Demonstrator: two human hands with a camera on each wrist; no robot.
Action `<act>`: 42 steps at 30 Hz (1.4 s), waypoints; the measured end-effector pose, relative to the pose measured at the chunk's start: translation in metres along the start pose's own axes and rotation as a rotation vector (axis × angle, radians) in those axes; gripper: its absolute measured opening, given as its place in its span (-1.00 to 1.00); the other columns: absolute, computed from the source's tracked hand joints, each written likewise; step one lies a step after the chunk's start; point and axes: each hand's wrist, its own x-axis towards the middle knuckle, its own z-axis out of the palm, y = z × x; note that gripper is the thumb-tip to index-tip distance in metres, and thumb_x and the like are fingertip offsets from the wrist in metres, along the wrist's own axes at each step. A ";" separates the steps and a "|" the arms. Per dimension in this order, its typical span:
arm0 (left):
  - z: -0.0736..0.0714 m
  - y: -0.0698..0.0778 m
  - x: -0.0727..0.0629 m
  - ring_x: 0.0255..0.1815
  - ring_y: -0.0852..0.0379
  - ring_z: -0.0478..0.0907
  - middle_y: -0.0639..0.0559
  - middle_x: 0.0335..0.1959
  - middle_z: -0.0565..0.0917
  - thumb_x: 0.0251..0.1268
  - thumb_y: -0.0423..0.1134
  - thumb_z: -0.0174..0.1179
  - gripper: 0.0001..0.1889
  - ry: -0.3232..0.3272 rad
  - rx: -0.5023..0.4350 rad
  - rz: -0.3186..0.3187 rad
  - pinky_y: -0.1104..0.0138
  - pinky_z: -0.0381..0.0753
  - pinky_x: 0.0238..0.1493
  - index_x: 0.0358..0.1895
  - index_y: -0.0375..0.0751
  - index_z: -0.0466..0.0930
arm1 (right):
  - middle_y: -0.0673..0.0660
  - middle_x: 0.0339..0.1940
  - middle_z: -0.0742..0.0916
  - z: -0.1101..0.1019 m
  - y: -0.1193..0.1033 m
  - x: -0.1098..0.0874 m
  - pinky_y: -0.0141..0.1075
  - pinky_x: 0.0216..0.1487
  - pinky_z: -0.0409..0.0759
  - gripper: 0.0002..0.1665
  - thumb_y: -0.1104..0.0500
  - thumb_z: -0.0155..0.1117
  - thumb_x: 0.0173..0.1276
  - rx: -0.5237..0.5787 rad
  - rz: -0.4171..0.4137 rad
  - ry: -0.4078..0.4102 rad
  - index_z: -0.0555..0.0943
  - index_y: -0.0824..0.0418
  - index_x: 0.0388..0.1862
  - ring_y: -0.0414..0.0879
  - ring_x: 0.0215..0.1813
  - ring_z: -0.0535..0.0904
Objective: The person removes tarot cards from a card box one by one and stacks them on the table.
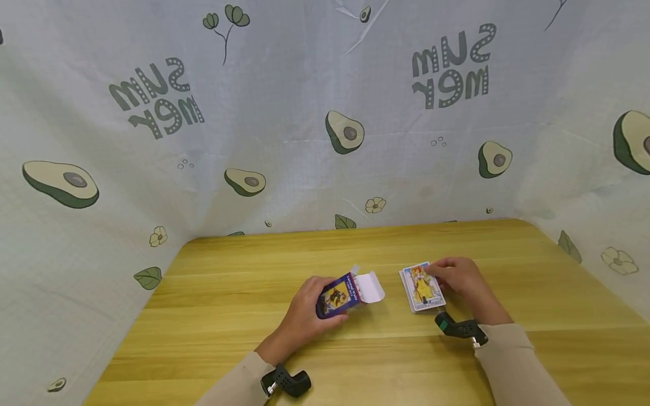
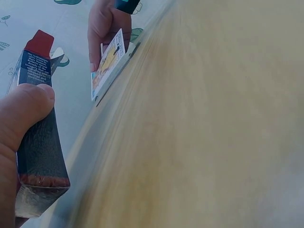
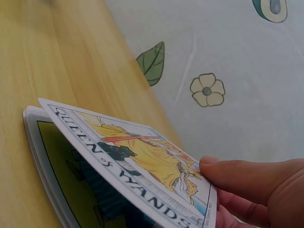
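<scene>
My left hand grips a dark blue card box with a yellow picture on its front. The box's white end flap stands open toward the right. In the left wrist view, the thumb presses the narrow printed side of the box. To the right, a small stack of tarot cards lies on the wooden table. My right hand pinches the top card, the Queen of Wands, by its edge. One side of that card is lifted off the cards beneath it.
The wooden table carries the cards. A white cloth printed with avocados, leaves and flowers hangs behind the table and along its sides. A black wrist camera sits on the left sleeve, another wrist camera on the right.
</scene>
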 end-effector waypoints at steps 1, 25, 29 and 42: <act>0.000 0.000 0.000 -0.04 0.27 0.40 0.19 0.02 0.47 0.00 0.10 0.44 -0.29 -0.001 0.000 -0.001 0.33 0.51 -0.04 0.24 0.01 0.41 | 0.22 -0.22 0.59 0.000 0.001 0.001 -0.34 -0.33 0.48 -0.43 -0.04 0.25 0.36 -0.003 0.004 0.001 0.52 0.44 0.06 0.00 -0.25 0.46; 0.000 0.000 0.000 -0.04 0.26 0.41 0.16 0.02 0.48 0.01 0.09 0.44 -0.29 0.009 0.021 0.035 0.31 0.51 -0.04 0.25 -0.03 0.40 | 0.18 -0.36 0.59 0.009 -0.001 -0.007 -0.28 -0.37 0.42 -0.46 -0.04 0.25 0.34 -0.058 -0.007 0.033 0.56 0.46 -0.04 0.01 -0.32 0.45; 0.000 -0.001 0.000 -0.04 0.27 0.41 0.16 0.03 0.48 0.01 0.12 0.43 -0.28 0.007 0.021 0.032 0.32 0.51 -0.05 0.25 -0.02 0.40 | 0.17 -0.39 0.58 0.010 0.000 -0.006 -0.28 -0.41 0.41 -0.49 -0.02 0.25 0.33 -0.081 -0.007 0.049 0.57 0.45 -0.07 0.00 -0.35 0.44; 0.001 0.000 0.001 -0.05 0.27 0.41 0.17 0.03 0.48 -0.04 0.04 0.48 -0.28 0.010 0.011 0.019 0.32 0.51 -0.05 0.24 -0.01 0.41 | 0.20 -0.39 0.60 0.013 0.003 -0.003 -0.30 -0.46 0.40 -0.54 0.03 0.27 0.29 -0.139 -0.058 0.092 0.60 0.46 -0.16 0.00 -0.38 0.45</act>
